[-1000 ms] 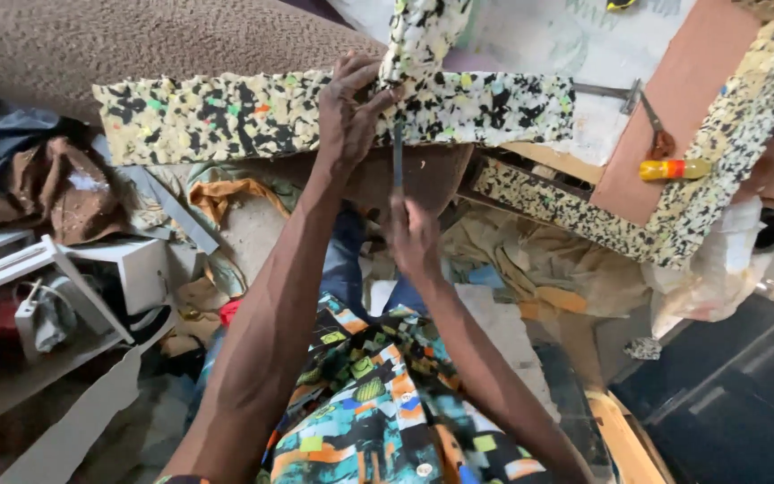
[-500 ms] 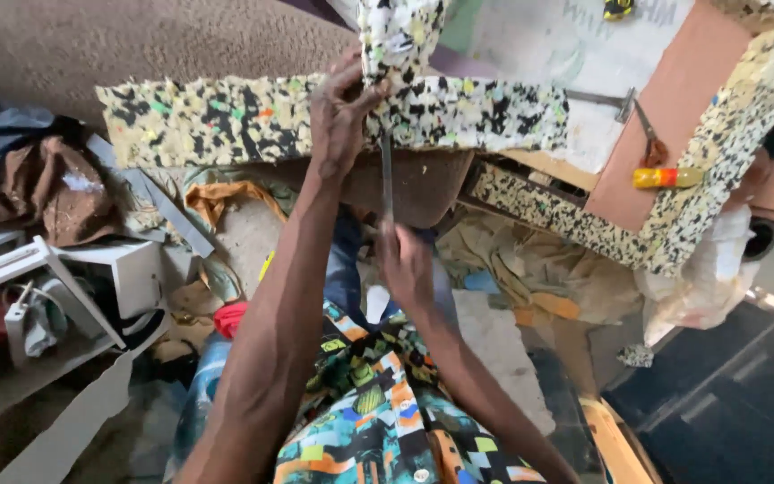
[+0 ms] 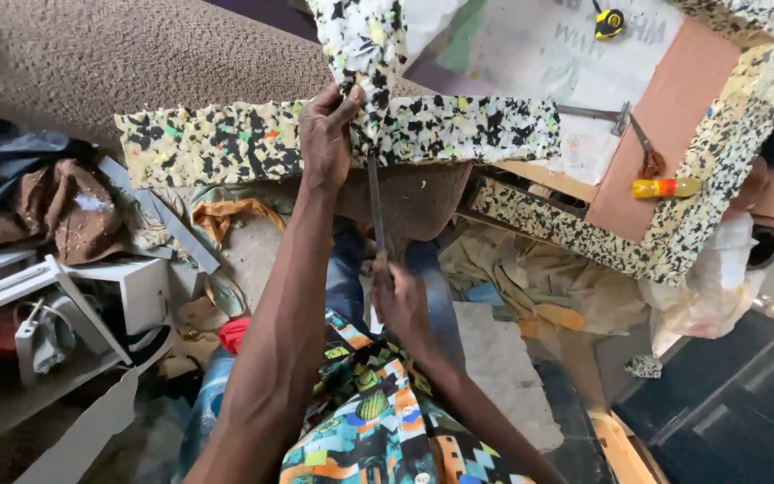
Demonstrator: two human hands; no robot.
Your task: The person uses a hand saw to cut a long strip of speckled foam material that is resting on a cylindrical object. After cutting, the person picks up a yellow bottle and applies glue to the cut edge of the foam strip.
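Note:
My left hand [image 3: 325, 136] grips the edge of a speckled foam slab [image 3: 226, 142] that lies across in front of me, at the point where a second speckled foam strip [image 3: 360, 40] rises upward. My right hand [image 3: 402, 303] is closed on the handle of a long thin blade [image 3: 374, 202]. The blade points up into the foam just right of my left thumb, at the seam between the two pieces. Below the slab sits a brown rounded cushion [image 3: 423, 202].
A wooden frame edged with speckled foam [image 3: 674, 229] lies to the right, with scissors [image 3: 645, 152] and a yellow-orange tool [image 3: 665, 187] on its brown board. A tape measure [image 3: 608, 21] sits at top. Brown cloth [image 3: 55, 211] and a white shelf [image 3: 55, 287] are left.
The view has shifted and drawn a little closer. My right hand has moved the blade slightly lower along the foam seam; my left hand keeps its grip on the slab.

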